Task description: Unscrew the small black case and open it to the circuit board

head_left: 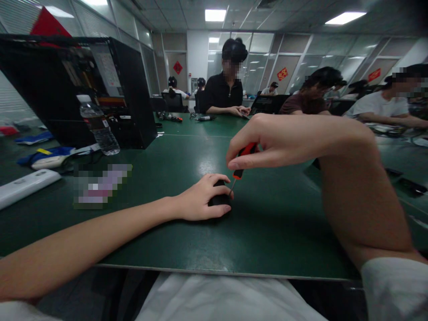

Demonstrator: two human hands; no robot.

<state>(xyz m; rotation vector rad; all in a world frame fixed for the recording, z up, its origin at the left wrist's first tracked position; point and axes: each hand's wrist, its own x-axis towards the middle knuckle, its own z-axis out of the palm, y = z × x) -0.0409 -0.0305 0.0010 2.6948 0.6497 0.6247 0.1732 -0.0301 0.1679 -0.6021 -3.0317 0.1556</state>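
Observation:
My left hand [200, 198] lies on the green table [274, 232], fingers wrapped round a small black object [219, 199] that looks like a computer mouse. My right hand [284, 140] hovers just above it, pinching a screwdriver with a red and black handle [244, 160]. The screwdriver points down and left, and its thin tip reaches the black object beside my left fingers. Most of the black object is hidden under my left hand.
An opened black computer case [67, 84] stands at the far left, with a water bottle [100, 129] in front of it. A white device [23, 187] and blue items [47, 156] lie at the left edge. Other people sit across the table and to the right.

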